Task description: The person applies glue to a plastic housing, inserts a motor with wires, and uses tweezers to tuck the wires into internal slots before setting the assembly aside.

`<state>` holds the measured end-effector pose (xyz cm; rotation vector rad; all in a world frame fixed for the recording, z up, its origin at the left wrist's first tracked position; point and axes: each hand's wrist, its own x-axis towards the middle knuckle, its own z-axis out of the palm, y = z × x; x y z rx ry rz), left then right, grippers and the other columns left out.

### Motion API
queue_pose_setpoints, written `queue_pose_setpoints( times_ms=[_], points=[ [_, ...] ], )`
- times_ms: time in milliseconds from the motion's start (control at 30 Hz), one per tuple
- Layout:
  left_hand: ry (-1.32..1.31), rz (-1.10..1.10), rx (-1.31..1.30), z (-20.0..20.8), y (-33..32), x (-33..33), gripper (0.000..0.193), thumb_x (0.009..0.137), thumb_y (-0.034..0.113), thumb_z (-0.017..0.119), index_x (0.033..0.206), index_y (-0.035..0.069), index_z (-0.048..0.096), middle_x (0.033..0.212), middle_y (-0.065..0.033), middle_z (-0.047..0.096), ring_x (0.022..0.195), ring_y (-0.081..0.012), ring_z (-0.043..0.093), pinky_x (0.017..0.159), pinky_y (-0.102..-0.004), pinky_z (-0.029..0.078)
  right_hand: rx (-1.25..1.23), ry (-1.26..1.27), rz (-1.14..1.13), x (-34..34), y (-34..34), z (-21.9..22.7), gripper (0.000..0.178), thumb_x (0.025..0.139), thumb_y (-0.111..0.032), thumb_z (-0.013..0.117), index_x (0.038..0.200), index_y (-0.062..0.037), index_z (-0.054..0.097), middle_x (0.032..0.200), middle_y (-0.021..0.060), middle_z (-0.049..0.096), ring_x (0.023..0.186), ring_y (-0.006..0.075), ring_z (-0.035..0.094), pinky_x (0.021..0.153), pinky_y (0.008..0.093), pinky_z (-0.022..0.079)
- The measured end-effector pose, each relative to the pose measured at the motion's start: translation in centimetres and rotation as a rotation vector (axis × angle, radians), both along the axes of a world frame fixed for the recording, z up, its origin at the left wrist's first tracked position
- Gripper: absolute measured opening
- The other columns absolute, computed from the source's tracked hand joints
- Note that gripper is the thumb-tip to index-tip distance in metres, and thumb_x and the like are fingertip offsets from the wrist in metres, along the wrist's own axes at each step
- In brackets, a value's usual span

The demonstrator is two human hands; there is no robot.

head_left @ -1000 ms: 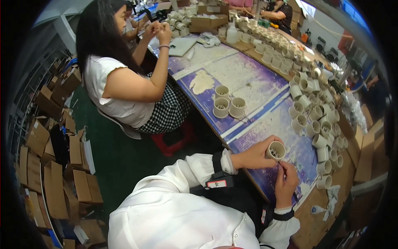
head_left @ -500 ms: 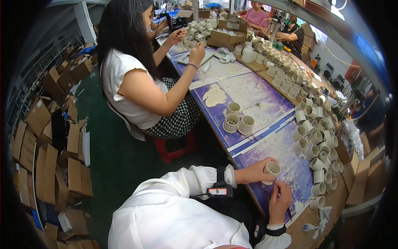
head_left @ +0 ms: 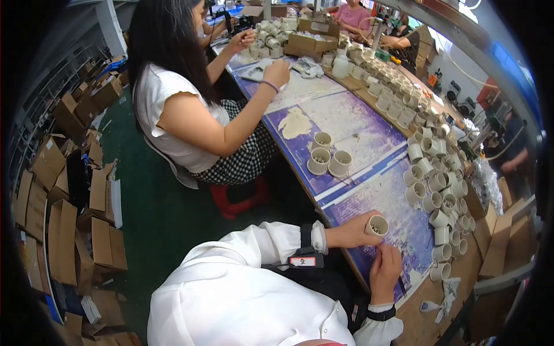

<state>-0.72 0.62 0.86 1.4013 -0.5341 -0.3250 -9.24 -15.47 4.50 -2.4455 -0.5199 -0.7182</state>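
Observation:
My left hand [head_left: 353, 232] grips a small white ceramic cup [head_left: 377, 225], open end up, with small pieces inside, over the blue mat [head_left: 369, 150] on the long table. My right hand [head_left: 386, 270] sits just below the cup with its fingers curled toward it; what they hold is hidden. Both sleeves are white, and a black strap with a tag [head_left: 306, 254] wraps my left forearm.
Three cups [head_left: 326, 157] stand together on the mat. Several more white cups [head_left: 438, 184] crowd the table's far side. A person in a white top [head_left: 190, 109] sits on a red stool [head_left: 239, 199] and reaches to the table. Cardboard boxes [head_left: 69, 219] pile up on the green floor.
The view has swung, so the table sits further right. The seated person's arm has stretched out to the table. My left hand still holds the cup and my right hand stays beside it.

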Motion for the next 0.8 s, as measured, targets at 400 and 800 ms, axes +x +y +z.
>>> queue_pose_setpoints(
  times_ms=[400, 800],
  points=[
    [0.109, 0.028, -0.031, 1.2, 0.8, -0.8, 0.058, 0.075, 0.016, 0.079, 0.124, 0.005, 0.049, 0.104, -0.0044, 0.06, 0.097, -0.012, 0.057, 0.081, -0.0285, 0.05, 0.056, 0.039, -0.017, -0.9, 0.4, -0.4, 0.013, 0.084, 0.008, 0.064, 0.095, 0.0014, 0.062, 0.089, 0.0173, 0.062, 0.081, 0.0364, 0.061, 0.073, 0.0403, 0.049],
    [0.149, -0.011, -0.111, 0.6, 0.6, -0.2, 0.056, 0.077, 0.014, 0.078, 0.124, 0.006, 0.05, 0.101, -0.0034, 0.059, 0.09, -0.011, 0.058, 0.076, -0.0258, 0.049, 0.057, -0.018, 0.014, -0.5, 0.5, -0.5, 0.017, 0.083, 0.007, 0.066, 0.099, 0.0, 0.065, 0.092, 0.0164, 0.065, 0.083, 0.0346, 0.063, 0.073, 0.041, 0.051]
  ],
)
